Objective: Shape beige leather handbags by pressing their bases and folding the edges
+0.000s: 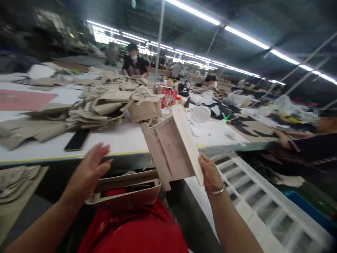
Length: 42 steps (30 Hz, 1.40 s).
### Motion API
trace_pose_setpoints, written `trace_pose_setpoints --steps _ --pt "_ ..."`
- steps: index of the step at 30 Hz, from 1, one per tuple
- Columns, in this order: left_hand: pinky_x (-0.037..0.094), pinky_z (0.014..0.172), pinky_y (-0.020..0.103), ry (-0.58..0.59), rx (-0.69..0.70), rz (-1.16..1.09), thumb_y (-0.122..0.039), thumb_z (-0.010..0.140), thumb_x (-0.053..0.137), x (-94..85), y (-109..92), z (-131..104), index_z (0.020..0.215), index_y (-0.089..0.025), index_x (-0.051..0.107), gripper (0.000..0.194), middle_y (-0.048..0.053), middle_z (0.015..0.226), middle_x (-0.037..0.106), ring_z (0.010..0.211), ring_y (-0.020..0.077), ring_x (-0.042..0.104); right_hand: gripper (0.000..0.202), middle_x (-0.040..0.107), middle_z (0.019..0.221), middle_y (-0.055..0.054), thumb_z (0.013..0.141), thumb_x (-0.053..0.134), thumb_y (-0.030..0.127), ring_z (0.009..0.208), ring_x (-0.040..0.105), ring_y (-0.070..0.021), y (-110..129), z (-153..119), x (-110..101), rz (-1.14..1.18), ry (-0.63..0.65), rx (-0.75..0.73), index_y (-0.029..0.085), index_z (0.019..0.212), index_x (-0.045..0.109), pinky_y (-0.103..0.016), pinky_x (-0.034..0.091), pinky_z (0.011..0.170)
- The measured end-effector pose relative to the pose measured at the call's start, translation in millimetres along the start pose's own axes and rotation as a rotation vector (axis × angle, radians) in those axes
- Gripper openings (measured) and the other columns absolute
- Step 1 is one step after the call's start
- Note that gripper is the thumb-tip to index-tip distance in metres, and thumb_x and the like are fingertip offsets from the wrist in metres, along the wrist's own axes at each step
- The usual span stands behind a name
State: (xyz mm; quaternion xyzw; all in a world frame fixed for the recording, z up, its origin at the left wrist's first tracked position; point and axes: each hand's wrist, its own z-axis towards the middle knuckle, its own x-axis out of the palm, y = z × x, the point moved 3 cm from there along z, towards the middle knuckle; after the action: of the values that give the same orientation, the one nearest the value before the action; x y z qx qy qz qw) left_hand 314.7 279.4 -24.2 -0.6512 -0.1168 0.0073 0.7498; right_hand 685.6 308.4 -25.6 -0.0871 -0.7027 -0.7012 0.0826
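In my right hand is a beige bag panel with a pinkish lining and a stiff pale flap, gripped at its right edge. It is tilted up in front of the table edge. My left hand is raised with fingers stretched out, holding nothing, above the left end of an open beige bag body. That box-shaped piece rests at my lap, over red cloth, its opening facing up. A small metal zipper pull shows just behind it.
Beige bag pieces lie heaped on the white table, with a black phone near its edge. A white plastic rack stands to the right. A co-worker's hand touches dark pieces there; another person works beyond.
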Motion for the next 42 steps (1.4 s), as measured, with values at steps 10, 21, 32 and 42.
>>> trace_pose_setpoints --steps 10,21,32,42 --pt "0.047 0.088 0.039 -0.198 0.076 -0.197 -0.028 0.057 0.078 12.0 -15.8 -5.5 0.096 -0.012 0.066 0.044 0.008 0.096 0.068 0.095 0.0263 0.061 0.066 0.05 0.123 -0.011 0.08 0.042 0.062 0.103 0.052 -0.0231 -14.1 18.6 128.9 -0.664 0.493 -0.333 0.019 0.131 0.04 -0.037 0.045 0.084" --pt "0.053 0.076 0.036 -0.118 -0.033 0.175 -0.038 0.059 0.076 -17.7 14.2 -35.6 0.095 -0.011 0.066 0.046 0.007 0.089 0.068 0.083 0.0241 0.063 0.088 0.035 0.134 -0.019 0.076 0.057 0.043 0.122 0.034 -0.0318 -28.1 9.1 156.6 -1.268 0.592 -0.703 0.011 0.142 0.008 -0.047 0.032 0.1" --pt "0.049 0.069 0.028 -0.071 0.032 0.388 -0.034 0.063 0.074 -66.6 25.3 -43.4 0.085 -0.013 0.066 0.031 0.003 0.077 0.067 0.072 0.0172 0.06 0.089 0.039 0.128 -0.019 0.071 0.061 0.033 0.114 0.039 -0.029 -54.0 12.2 162.0 -1.318 0.659 -0.765 0.004 0.14 0.013 -0.04 0.035 0.099" --pt "0.045 0.086 0.035 -0.192 -0.018 0.57 -0.041 0.066 0.069 -86.4 43.5 -42.5 0.114 -0.019 0.055 0.055 0.008 0.106 0.063 0.101 0.0228 0.057 0.087 0.046 0.12 -0.016 0.07 0.064 0.043 0.102 0.043 -0.0309 -54.8 8.1 142.4 -1.627 0.689 -0.9 0.012 0.14 0.023 -0.041 0.033 0.086"
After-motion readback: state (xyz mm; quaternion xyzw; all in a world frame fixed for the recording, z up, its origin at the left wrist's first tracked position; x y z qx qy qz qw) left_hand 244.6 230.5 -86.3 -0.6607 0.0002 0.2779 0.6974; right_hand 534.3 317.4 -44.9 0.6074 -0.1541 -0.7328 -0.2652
